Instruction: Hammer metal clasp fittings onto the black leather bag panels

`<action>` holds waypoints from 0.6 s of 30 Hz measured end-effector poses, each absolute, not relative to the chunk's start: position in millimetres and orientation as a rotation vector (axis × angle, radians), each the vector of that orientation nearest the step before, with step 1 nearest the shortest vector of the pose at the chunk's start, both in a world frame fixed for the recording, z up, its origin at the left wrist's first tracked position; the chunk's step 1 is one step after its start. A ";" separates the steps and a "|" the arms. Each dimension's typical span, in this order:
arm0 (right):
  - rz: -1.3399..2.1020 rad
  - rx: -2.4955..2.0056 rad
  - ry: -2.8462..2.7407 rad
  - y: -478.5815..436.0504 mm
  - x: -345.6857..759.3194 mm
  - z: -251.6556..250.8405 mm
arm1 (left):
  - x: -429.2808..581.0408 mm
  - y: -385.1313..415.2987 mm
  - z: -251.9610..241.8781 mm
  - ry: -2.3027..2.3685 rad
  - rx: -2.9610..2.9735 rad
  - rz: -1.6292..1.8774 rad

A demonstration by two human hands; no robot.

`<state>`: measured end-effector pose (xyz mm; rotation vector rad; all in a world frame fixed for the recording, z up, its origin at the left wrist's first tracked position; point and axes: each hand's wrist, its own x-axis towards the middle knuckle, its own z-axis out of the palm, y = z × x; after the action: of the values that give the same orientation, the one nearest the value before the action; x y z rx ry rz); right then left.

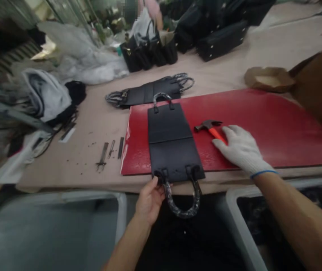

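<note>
Head view: person's own two hands at the near edge of a counter (93, 124), bag work laid out.
Far left of left hand: blurred pile of grey and black fabric (50, 94), loose.
Left of left hand, further from the body: thin metal strips (111, 150) flat on the bare counter, apart from everything.
Below left: grey bin (50, 226) under the counter edge.
Left hand (149, 201): bare, clenched around the left root of the near handle (182, 205), thumb up against the panel corner.
Near handle: wrapped black loop, hangs off the counter edge toward the body.
Black bag panel (172, 145): flat, unfolded, just past the left hand. Long axis runs away from the body; second handle at the far end.
Nearer hand: left touches the panel's handle; right is beside the panel, apart from it.
Red board (262, 124): glossy sheet under the panel, runs off to the right.
Hammer (208, 126): on the red board, between panel and right hand, head toward the panel, orange shaft going under the glove.
Right hand (241, 148): white knit glove, palm down over the hammer shaft, fingers fairly straight; cannot tell if it grips.
Beyond both hands: stack of flat panels (149, 92), then standing black bags (149, 52).
Far right: open cardboard box (268, 79).
Room: cluttered workshop, another person (146, 19) at the far end.
</note>
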<state>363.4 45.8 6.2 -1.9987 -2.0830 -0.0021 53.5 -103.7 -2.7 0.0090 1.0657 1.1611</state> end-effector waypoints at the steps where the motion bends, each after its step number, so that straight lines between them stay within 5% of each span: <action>1: -0.040 -2.012 -2.099 48.1 366.1 0.2 | 53.3 -105.9 -4.0 1.072 -0.005 1.153; 18: -0.119 -2.051 -2.113 40.0 369.2 5.6 | 84.7 -96.5 -6.4 0.990 -0.005 1.059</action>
<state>369.2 40.0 5.6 -2.0508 -2.1125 -0.1189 84.7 -96.5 -6.4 -0.0048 0.9900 1.0594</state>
